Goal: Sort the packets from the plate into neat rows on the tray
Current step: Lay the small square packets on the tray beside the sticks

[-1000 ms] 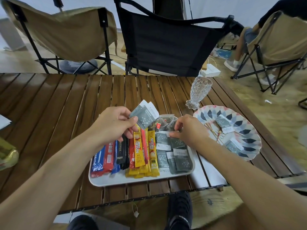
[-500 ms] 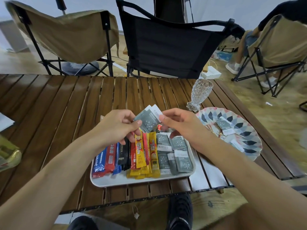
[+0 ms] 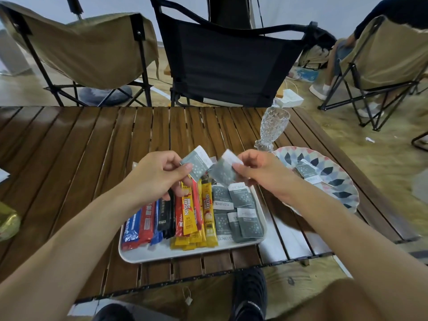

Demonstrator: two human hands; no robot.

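Hands, pair, each pinching one grey packet above the tray.

I logged my left hand (image 3: pixel 159 179) raised over the far side of the white tray (image 3: pixel 162 252). Its thumb and forefinger pinched a grey packet (image 3: pixel 196 164) and the other fingers were curled beneath. My right hand (image 3: pixel 261 172) sat level with it and pinched a second grey packet (image 3: pixel 223 170), which was blurred. The two packets were just beside each other; I could not tell whether they touched. Below, stick sachets (image 3: pixel 187 212) lay in rows on the tray's left and grey squares (image 3: pixel 240 209) overlapped on its right. The tray's near rim lay close to the near edge of the table (image 3: pixel 81 147). The patterned plate (image 3: pixel 342 181) was near the right edge with more packets (image 3: pixel 306 171) on it, and a cut glass (image 3: pixel 273 126) stood just behind it. Wooden slats stretched wide to the left and beyond.
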